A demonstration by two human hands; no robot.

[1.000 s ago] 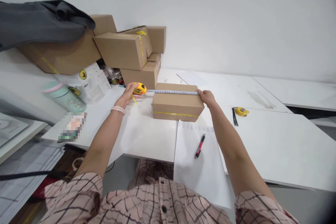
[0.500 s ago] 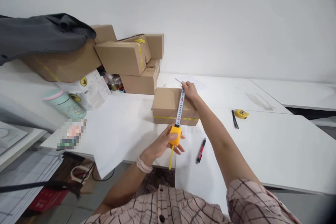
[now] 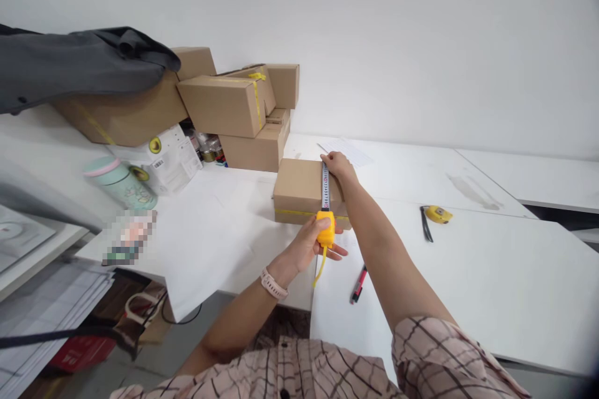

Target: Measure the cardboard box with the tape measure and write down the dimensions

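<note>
Dark-checked pink shirt (image 3: 327,371), dark buttons (image 3: 284,393), short sleeves (image 3: 430,346), pale pink wristband (image 3: 274,284)

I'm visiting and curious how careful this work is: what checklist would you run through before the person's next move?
1. Left grip firm on the yellow tape measure: ok, fingers and thumb around its case.
2. Right grip on the far end of the tape blade: ok, at the far edge of the cardboard box.
3. Blade across the box top, front to back: ok.
4. Exact reading at the near edge: cannot tell, numbers too small.
5. A grip free for the red-and-black pen: not ok, both are busy.
</note>
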